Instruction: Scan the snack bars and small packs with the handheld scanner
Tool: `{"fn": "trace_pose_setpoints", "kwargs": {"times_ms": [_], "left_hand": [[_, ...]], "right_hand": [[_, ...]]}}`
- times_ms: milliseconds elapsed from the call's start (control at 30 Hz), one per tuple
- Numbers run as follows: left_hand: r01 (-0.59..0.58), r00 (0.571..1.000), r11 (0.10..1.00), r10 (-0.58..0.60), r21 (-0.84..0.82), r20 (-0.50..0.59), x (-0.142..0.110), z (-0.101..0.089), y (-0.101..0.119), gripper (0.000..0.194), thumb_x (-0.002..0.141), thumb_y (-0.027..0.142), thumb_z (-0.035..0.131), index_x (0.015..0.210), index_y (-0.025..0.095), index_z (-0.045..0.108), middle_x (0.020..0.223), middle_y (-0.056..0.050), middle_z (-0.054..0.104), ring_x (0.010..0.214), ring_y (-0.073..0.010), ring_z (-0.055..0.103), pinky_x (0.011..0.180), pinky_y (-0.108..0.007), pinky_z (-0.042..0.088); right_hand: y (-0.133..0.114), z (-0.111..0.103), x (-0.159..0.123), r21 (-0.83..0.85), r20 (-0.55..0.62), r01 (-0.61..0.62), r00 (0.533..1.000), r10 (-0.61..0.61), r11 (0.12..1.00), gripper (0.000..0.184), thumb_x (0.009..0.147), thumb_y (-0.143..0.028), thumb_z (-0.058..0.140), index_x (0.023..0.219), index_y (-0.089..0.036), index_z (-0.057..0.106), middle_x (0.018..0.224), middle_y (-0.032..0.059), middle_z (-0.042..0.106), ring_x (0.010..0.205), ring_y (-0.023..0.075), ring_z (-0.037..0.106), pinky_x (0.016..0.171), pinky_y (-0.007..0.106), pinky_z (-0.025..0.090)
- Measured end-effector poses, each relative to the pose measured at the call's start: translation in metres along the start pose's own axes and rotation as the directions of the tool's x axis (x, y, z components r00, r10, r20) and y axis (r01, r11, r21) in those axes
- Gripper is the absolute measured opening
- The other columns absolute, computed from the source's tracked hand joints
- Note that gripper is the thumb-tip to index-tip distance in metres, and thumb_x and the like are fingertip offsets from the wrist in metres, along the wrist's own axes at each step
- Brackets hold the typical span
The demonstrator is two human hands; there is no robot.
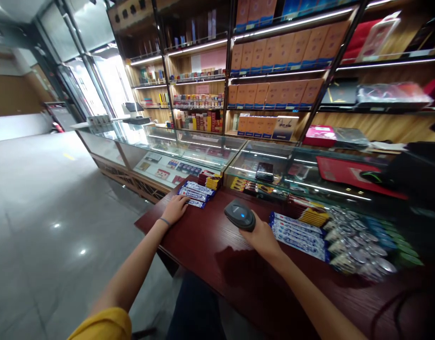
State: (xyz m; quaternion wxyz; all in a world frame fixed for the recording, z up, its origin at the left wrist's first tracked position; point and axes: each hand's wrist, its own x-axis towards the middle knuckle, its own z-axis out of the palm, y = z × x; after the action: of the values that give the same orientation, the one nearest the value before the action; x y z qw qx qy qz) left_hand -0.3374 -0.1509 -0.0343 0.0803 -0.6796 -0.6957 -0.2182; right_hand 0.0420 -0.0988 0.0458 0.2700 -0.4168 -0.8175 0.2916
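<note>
The left hand [177,208] is laid palm down at the left of the dark red wooden bench [199,243], its fingers loosely extended and its fingertips touching the left group of blue-and-white printed slim packets [196,192]; whether a packet is gripped cannot be told. The right hand [263,236] is closed around the handle of a dark grey handheld scanner with a small lit blue light [239,215], which is held above the middle of the bench, its head turned to the left, and a shadow is cast on the wood below. A thin dark band [164,221] is worn on the left wrist. Just beyond the left packets, a stack of brown-and-yellow wrapped packets [212,180] is set near the bench's far edge. To the right of the scanner, a row of blue-and-white long packets [298,237] is laid out, with a second brown-and-yellow stack [313,215] placed just beyond it. Farther right, shiny silver-topped packages [361,243] are grouped beside green packages [403,245]. On the far side, the bench is bordered by a glass display counter [235,156], on which a red flat mat [348,174] is spread at the right. Behind it, brown-orange boxes [279,52] are lined up on lit wooden shelves.
</note>
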Motion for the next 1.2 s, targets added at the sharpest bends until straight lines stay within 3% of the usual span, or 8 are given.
{"fn": "trace_pose_setpoints", "kwargs": {"times_ms": [233,467,533,600,700,767,1000,1200], "left_hand": [[-0.177,0.974,0.984,0.178,-0.026,0.142,0.01,-0.019,0.02,0.026,0.097,0.025,0.048,0.111,0.025,0.069,0.108,-0.009,0.066,0.105,-0.0232,0.058,0.099,-0.038,0.045],[0.031,0.999,0.923,-0.024,-0.383,0.023,0.052,0.01,0.088,0.026,0.098,0.031,0.045,0.087,0.02,0.065,0.089,-0.007,0.066,0.089,-0.0207,0.062,0.087,-0.034,0.05],[0.183,0.983,0.763,-0.151,-0.62,0.104,0.07,0.023,0.112,0.025,0.096,0.032,0.046,0.083,0.019,0.063,0.081,-0.006,0.065,0.082,-0.0201,0.064,0.078,-0.033,0.053],[0.386,0.919,0.407,-0.246,-0.828,0.307,0.086,0.033,0.136,0.024,0.096,0.035,0.047,0.086,0.018,0.061,0.072,-0.003,0.063,0.072,-0.0196,0.066,0.066,-0.032,0.055],[0.417,0.871,-0.096,-0.241,-0.904,0.427,0.102,0.042,0.169,0.02,0.093,0.036,0.057,0.096,0.016,0.062,0.079,-0.004,0.066,0.073,-0.0178,0.068,0.063,-0.03,0.058],[0.396,0.87,-0.252,-0.204,-0.883,0.448,0.106,0.045,0.184,0.023,0.09,0.034,0.062,0.1,0.014,0.064,0.089,-0.007,0.069,0.076,-0.0169,0.069,0.064,-0.029,0.059],[0.43,0.847,-0.299,-0.194,-0.852,0.495,0.1,0.052,0.194,0.02,0.092,0.027,0.062,0.102,0.011,0.068,0.106,-0.014,0.072,0.077,-0.0145,0.069,0.063,-0.024,0.059],[0.434,0.847,-0.356,-0.151,-0.828,0.509,0.095,0.051,0.193,0.024,0.092,0.032,0.062,0.104,0.012,0.068,0.101,-0.012,0.073,0.077,-0.0154,0.069,0.067,-0.027,0.06]], "right_hand": [[0.003,-0.009,0.002,0.025,-0.015,-0.008,1.0,0.008,1.0,0.041,0.079,-0.037,0.062,0.118,-0.025,0.058,0.101,0.0078,0.076,0.103,0.0321,0.07,0.08,0.036,0.051],[0.012,-0.026,0.009,0.095,-0.116,-0.01,0.993,0.021,0.995,0.047,0.076,-0.036,0.065,0.121,-0.025,0.057,0.098,0.007,0.075,0.104,0.0294,0.07,0.084,0.038,0.053],[0.013,-0.035,0.011,0.108,-0.149,0.003,0.989,0.013,0.994,0.047,0.076,-0.036,0.065,0.121,-0.025,0.057,0.099,0.0064,0.075,0.103,0.0286,0.07,0.084,0.038,0.053],[0.013,-0.046,0.012,0.11,-0.169,0.003,0.985,0.016,0.994,0.046,0.076,-0.037,0.065,0.12,-0.026,0.056,0.098,0.0056,0.075,0.101,0.0284,0.07,0.083,0.037,0.053],[0.016,-0.063,0.015,0.093,-0.191,-0.031,0.98,0.049,0.995,0.046,0.076,-0.036,0.067,0.119,-0.026,0.056,0.097,0.0051,0.075,0.102,0.0289,0.07,0.084,0.038,0.053],[0.02,-0.072,0.017,0.072,-0.194,-0.056,0.978,0.069,0.996,0.053,0.075,-0.036,0.069,0.124,-0.027,0.053,0.098,0.0048,0.075,0.103,0.0289,0.07,0.085,0.038,0.052],[0.025,-0.09,0.018,-0.149,-0.083,-0.084,0.994,0.073,0.985,0.046,0.074,-0.035,0.069,0.118,-0.024,0.062,0.105,0.0098,0.075,0.105,0.0324,0.068,0.088,0.041,0.05],[0.023,-0.093,0.017,-0.074,-0.126,-0.086,0.989,0.076,0.994,0.046,0.074,-0.032,0.07,0.118,-0.025,0.06,0.099,0.0068,0.075,0.099,0.0288,0.069,0.084,0.038,0.051]]}}
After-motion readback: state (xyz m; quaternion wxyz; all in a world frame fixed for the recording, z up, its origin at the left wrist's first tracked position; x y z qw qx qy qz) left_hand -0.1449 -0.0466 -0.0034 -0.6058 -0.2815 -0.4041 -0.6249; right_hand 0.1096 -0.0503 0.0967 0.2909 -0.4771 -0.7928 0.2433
